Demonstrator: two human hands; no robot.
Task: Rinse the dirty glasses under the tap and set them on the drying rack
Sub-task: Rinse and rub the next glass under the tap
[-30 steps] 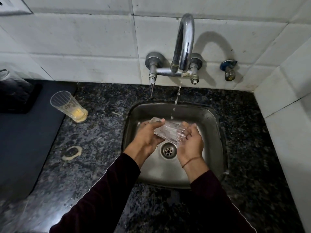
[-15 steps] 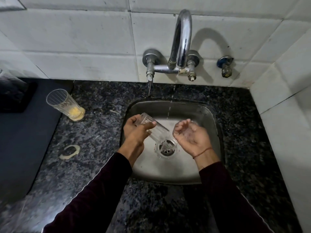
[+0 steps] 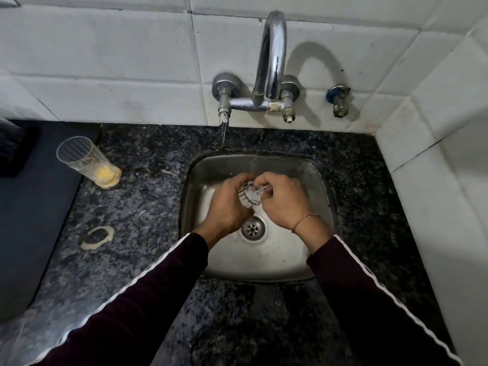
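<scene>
Over the steel sink (image 3: 320, 186) my left hand (image 3: 228, 204) grips a clear ribbed glass (image 3: 249, 198), its base turned toward me. My right hand (image 3: 284, 200) closes on the same glass from the right, fingers at its far end. A thin stream of water falls from the chrome tap (image 3: 272, 62) onto the hands. Most of the glass is hidden by my fingers. A second ribbed glass (image 3: 87, 161) with yellow residue at its bottom stands on the granite counter (image 3: 148, 207), left of the sink.
A yellowish ring stain (image 3: 97, 237) marks the counter front left. A dark mat (image 3: 29, 215) covers the far left. A small valve (image 3: 338, 100) sticks out of the tiled wall right of the tap. The drain (image 3: 253, 228) lies below my hands. A white tiled wall closes the right side.
The glass has turned from lying sideways in my left hand to base toward me. My right hand, open beside it half a second ago, has come back onto the glass.
</scene>
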